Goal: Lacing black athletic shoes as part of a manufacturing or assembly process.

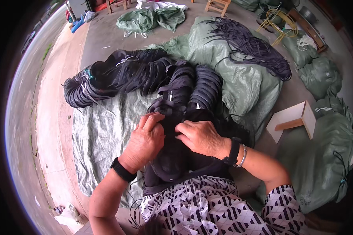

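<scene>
A black piece [171,127] is held up between the two hands, above the lap; its lower outline is lost against other dark cloth. By the left hand [147,135], it is gripped at its left side, with the fingers curled in and drawn together. By the right hand [202,137], it is pinched at its right side between thumb and forefinger. The exact contact under the fingertips is hidden on both sides. A black band is worn on each wrist, and a silver bracelet [242,156] is worn beside the right one.

Just beyond the black piece, two black stacks [206,86] of nested, ribbed layers are laid side by side. A longer black row [92,84], tied with pale cord, is laid beyond it to the left. A pale green sheet [100,137] is spread to its left. Beyond it to the right, a bundle of dark strips [251,49] is rested on a green sack [243,84]. Well to its right, a white board piece [296,121] is set near bulky green bags [321,156].
</scene>
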`<state>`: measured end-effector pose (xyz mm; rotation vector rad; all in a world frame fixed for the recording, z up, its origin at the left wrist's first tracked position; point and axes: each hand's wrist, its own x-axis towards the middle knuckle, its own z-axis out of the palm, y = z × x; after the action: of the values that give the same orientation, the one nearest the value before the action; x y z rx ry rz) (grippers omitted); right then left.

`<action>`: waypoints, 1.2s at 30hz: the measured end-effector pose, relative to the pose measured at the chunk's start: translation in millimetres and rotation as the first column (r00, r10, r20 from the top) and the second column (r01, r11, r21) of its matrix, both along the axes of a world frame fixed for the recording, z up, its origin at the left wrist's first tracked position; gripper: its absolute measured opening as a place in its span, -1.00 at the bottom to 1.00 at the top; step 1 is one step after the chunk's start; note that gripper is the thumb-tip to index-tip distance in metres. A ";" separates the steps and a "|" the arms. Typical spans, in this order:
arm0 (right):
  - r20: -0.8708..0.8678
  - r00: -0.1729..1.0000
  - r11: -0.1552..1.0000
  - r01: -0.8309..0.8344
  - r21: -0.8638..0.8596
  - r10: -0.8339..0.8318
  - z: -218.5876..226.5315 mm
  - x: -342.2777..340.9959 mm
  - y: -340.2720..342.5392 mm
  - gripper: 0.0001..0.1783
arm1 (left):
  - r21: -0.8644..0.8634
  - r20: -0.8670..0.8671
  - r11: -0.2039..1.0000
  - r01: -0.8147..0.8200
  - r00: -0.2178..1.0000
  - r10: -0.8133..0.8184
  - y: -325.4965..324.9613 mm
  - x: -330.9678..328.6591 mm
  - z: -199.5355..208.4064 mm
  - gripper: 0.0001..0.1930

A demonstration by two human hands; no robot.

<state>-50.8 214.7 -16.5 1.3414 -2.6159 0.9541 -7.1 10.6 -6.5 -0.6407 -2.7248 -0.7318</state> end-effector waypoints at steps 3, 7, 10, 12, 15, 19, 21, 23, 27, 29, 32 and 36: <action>-0.019 1.000 0.999 -0.014 -0.036 0.014 -2.2 -1.8 2.6 -0.79 | -0.015 0.077 1.000 -0.023 0.997 0.024 -5.0 0.3 0.0 -0.77; 0.022 0.999 0.999 -0.034 0.000 0.034 0.9 -1.1 4.8 -0.80 | 0.293 0.155 0.955 -0.033 0.988 -0.013 -28.8 -8.0 -3.7 -0.85; 0.109 0.994 0.996 -0.016 -0.090 0.026 0.1 -5.5 3.4 -0.78 | 0.373 0.194 0.927 -0.041 0.980 -0.035 -26.4 -7.7 -1.6 -0.84; 0.082 0.996 0.997 -0.042 -0.063 0.047 4.7 -4.7 -2.9 -0.78 | 0.462 0.265 0.883 -0.086 0.963 -0.045 -27.4 -6.7 -2.5 -0.83; 0.066 0.996 0.998 -0.050 -0.025 0.051 2.0 0.4 -12.4 -0.77 | 0.509 0.254 0.855 -0.097 0.966 -0.042 -26.2 -1.8 -7.8 -0.82; 0.042 0.999 0.999 -0.034 0.015 0.033 -0.4 1.5 -21.6 -0.77 | 0.517 0.228 0.849 -0.110 0.974 -0.013 -23.5 1.8 -8.5 -0.80; 0.046 0.999 1.000 -0.027 0.009 0.026 -0.8 3.6 -25.4 -0.79 | 0.487 0.198 0.868 -0.096 0.980 -0.003 -23.8 3.1 -9.1 -0.80; 0.048 0.999 1.000 -0.019 0.005 0.019 -1.9 4.4 -26.8 -0.81 | 0.503 0.186 0.859 -0.099 0.983 0.004 -23.2 4.3 -9.7 -0.82; 0.282 0.960 0.999 0.008 -0.043 0.005 1.4 -0.5 -26.0 -0.88 | 0.508 0.188 0.857 -0.090 0.982 -0.008 -24.0 5.5 -11.3 -0.81; 0.479 0.878 1.000 0.012 -0.002 -0.009 6.9 -9.5 -24.7 -0.86 | 0.517 0.207 0.852 -0.077 0.978 -0.038 -25.5 6.9 -14.2 -0.81; 0.711 0.690 0.986 -0.167 -0.022 0.133 12.1 -28.1 -24.8 -0.82 | 0.517 0.214 0.854 -0.066 0.975 -0.054 -24.6 7.6 -13.1 -0.79; 0.754 0.645 0.972 -0.232 0.040 0.123 21.8 -35.3 -27.7 -0.81 | 0.428 0.129 0.903 -0.036 0.991 -0.022 -22.2 9.3 -11.4 -0.81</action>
<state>-86.1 187.0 5.4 1.4915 -3.2039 1.7121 2.2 -11.7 -17.9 -0.4904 -2.5396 -1.3641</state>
